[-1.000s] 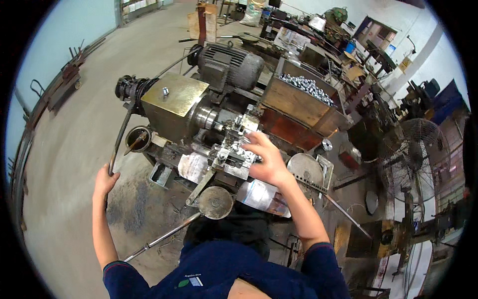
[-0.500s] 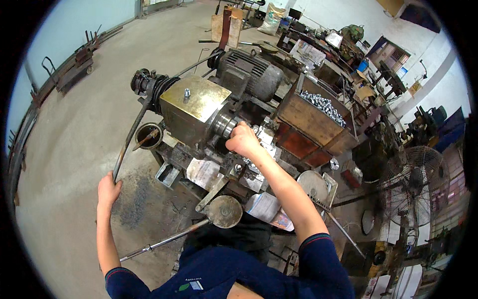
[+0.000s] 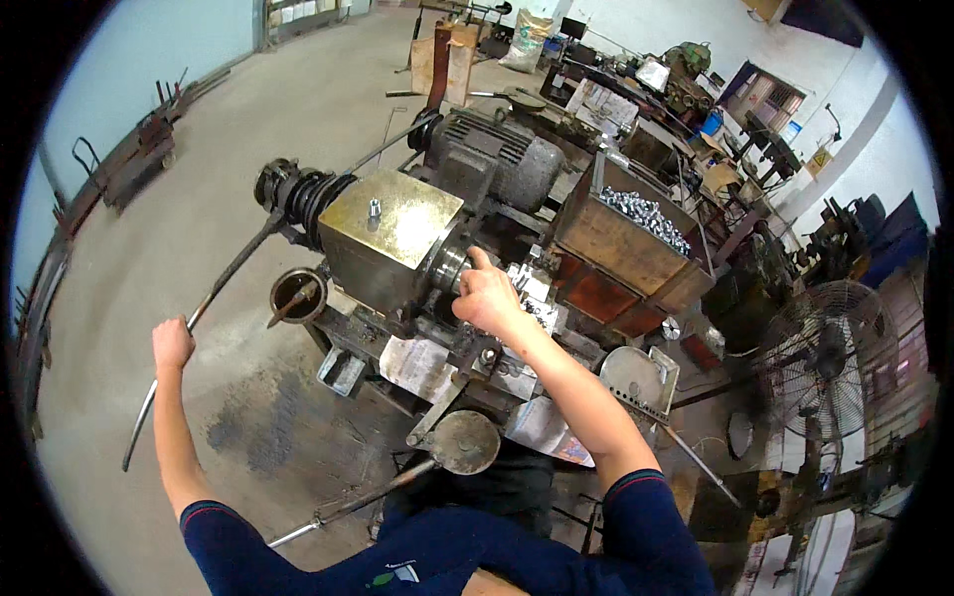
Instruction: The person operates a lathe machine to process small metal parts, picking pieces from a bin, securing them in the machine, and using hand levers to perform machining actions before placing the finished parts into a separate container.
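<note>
My left hand (image 3: pixel 174 343) is wrapped around a long dark lever (image 3: pixel 237 266) that runs up to the rear end of the spindle. That spindle passes through a metal headstock (image 3: pixel 378 214) with a shiny, oily top. At its other end my right hand (image 3: pixel 487 295) is at the round steel chuck (image 3: pixel 449 269). The index finger reaches to the chuck's face while the other fingers are curled. Whatever they may hold is hidden by the hand. Under the hand lies the machine's slide, with metal chips and a pale sheet (image 3: pixel 417 368) hanging nearby.
An electric motor (image 3: pixel 497 159) sits behind the headstock. To the right stands a rusty metal bin (image 3: pixel 616 233) with many small shiny parts. A pot with a brush (image 3: pixel 298 295) is left of the machine. A round handwheel (image 3: pixel 467 442) is near my body, and a fan (image 3: pixel 825 363) stands at right.
My left hand has swung the lever outward to the left and up, and more of its lower end shows below the hand. At the chuck, the right index finger has straightened.
</note>
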A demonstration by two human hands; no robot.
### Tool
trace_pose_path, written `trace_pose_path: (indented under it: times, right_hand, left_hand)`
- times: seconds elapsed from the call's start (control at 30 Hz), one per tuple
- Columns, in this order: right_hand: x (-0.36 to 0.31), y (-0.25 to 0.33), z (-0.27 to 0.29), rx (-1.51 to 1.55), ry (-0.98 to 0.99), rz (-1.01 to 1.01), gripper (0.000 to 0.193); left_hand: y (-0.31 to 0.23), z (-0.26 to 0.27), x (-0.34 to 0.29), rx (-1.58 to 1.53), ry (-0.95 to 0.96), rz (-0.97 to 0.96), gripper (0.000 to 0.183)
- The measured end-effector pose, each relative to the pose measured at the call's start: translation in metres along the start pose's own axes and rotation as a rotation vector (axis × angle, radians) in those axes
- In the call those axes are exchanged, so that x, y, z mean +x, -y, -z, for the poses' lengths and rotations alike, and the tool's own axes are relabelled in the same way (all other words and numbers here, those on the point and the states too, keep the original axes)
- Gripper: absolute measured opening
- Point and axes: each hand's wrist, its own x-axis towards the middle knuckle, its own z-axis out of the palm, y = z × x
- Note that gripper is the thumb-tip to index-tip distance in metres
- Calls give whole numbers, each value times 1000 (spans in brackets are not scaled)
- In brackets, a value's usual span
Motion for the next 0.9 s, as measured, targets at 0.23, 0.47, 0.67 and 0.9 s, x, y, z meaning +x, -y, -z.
trace_pose_path:
  times: [0.23, 0.47, 0.67, 0.9]
  right_hand:
    - [-45, -11, 48, 121, -99, 151, 35]
    - [-171, -91, 125, 197, -219, -229, 40]
    - [-314, -173, 152, 105, -322, -593, 33]
    - [-442, -250, 152, -500, -113, -1093, 56]
  left_hand:
    - [-51, 10, -8, -572, -211, 160, 27]
    - [-206, -103, -70, -956, 568, 169, 45]
    - [-254, -113, -59, -148, 497, -367, 30]
    - [-236, -86, -39, -133, 417, -417, 24]
